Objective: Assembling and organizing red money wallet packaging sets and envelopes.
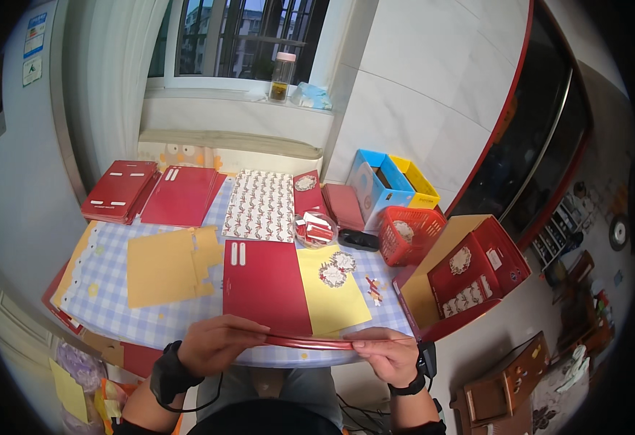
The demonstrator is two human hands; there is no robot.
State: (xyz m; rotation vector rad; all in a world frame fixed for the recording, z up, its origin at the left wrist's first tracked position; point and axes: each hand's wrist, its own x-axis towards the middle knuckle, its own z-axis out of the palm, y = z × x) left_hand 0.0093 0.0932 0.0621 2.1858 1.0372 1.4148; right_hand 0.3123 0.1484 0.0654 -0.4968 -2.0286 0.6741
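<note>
Red card panel (310, 343), edge-on at the near edge of the blue-checked tabletop (104, 272); left hand (222, 344) and right hand (388, 357) pinch its opposite ends. Uneven pressure between them could bow or crease it. A low pass could drag the flat red folder (268, 286) askew; the adjoining yellow sheet (338, 310) could shift likewise. Floral cutouts (333, 275) on it could scatter if brushed; cannot tell whether stuck.

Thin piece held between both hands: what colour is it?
The thin piece is red, best seen in the head view.
</note>
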